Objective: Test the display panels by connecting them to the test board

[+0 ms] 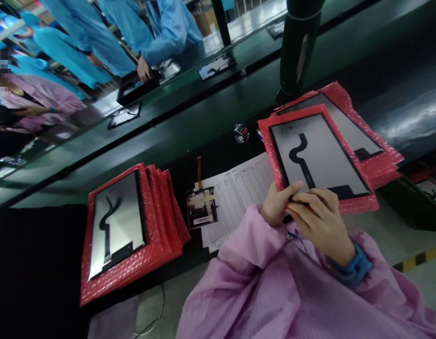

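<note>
On the right, a grey display panel with a black curved flex cable lies on red bubble wrap, on top of a stack. At the panel's near edge, my left hand has its thumb and fingers pressed together near the foot of the cable. My right hand is beside it, fingers bent and closed over the same edge; what its fingertips hold is hidden. A second panel with a similar cable rests on a stack of red bubble-wrap sheets at the left.
Printed sheets lie between the stacks, with a small circuit part at their left edge. A shiny metal object sits beyond them. A dark green post rises behind the right stack. People in blue work across the line.
</note>
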`<action>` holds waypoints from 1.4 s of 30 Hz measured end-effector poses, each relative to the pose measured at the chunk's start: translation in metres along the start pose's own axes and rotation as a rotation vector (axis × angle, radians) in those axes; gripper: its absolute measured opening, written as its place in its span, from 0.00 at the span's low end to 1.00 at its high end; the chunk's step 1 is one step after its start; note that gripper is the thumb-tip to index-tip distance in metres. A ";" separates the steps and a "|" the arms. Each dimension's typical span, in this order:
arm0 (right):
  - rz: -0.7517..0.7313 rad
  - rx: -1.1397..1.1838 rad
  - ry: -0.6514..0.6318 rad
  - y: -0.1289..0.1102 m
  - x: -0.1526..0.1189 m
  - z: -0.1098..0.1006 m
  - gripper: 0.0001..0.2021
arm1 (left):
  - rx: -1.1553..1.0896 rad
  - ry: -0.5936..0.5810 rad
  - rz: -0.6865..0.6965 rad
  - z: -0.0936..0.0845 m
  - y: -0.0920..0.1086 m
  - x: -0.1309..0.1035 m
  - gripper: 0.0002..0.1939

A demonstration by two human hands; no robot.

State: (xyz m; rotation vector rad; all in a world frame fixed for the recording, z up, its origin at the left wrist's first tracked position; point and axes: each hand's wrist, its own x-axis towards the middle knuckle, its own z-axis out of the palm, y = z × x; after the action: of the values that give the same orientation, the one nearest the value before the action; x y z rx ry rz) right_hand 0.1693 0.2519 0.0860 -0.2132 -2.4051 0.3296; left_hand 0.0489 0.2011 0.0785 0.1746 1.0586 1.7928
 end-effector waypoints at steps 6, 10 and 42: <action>0.054 0.075 0.120 -0.006 0.001 -0.014 0.12 | -0.099 0.291 -0.039 -0.048 0.022 -0.052 0.19; 0.396 0.278 -0.007 0.009 -0.004 0.015 0.14 | -0.073 0.495 -0.057 -0.095 0.034 -0.066 0.20; -0.057 0.014 -0.628 -0.011 0.138 0.154 0.30 | 1.085 0.923 0.542 -0.228 0.125 0.002 0.08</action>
State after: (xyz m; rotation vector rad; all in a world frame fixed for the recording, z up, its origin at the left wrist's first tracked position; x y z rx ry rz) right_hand -0.0362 0.2468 0.0622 -0.0319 -3.0181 0.4360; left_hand -0.1620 0.0574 0.0305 0.3111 2.8133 1.5289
